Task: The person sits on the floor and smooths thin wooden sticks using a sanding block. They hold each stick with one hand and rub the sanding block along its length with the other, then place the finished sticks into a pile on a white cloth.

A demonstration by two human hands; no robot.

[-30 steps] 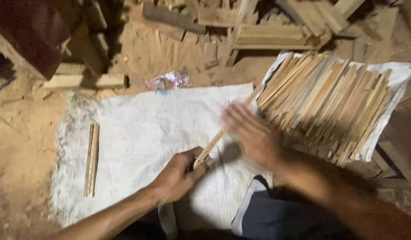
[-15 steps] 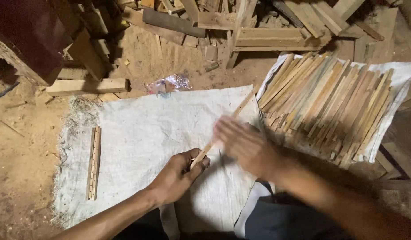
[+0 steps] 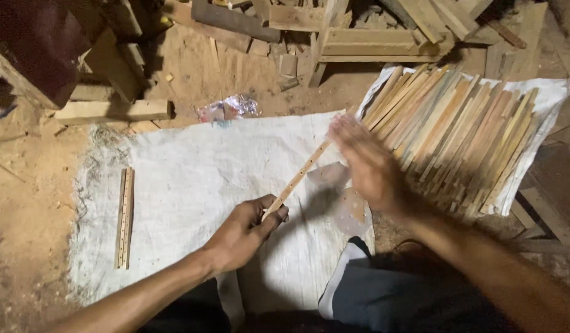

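Item 1: my left hand (image 3: 245, 231). Its fingers are closed around the near end of 1 thin wooden slat (image 3: 295, 179), pale, with a row of small holes along it. The slat slants up and away over the white sack cloth (image 3: 205, 179), its far end rising toward my right hand.

Item 2: my right hand (image 3: 368, 166). It is blurred with motion, fingers spread flat and gripping nothing, palm against the slat's far end. Since 1 second ago it has swept along the slat, away from the left hand and toward the slat pile (image 3: 457, 132), while the left grip has kept its place on the cloth. I judge this a wiping or smoothing stroke near the end of its travel.

Item 3: the slat pile, right of the cloth, on its own white sheet (image 3: 553, 92), many strips side by side, slanting the same way. My right hand is just beside its near edge.

Item 4: 2 finished-looking slats (image 3: 124, 217), lying together at the cloth's left edge, well apart from both hands.

Item 5: open room. The cloth's middle, between the 2 slats and the left hand, carries nothing. Beyond the cloth's far edge lie a wood block (image 3: 112, 111), a crumpled plastic wrapper (image 3: 229, 108) and scrap timber (image 3: 359, 37) on the dirt floor.
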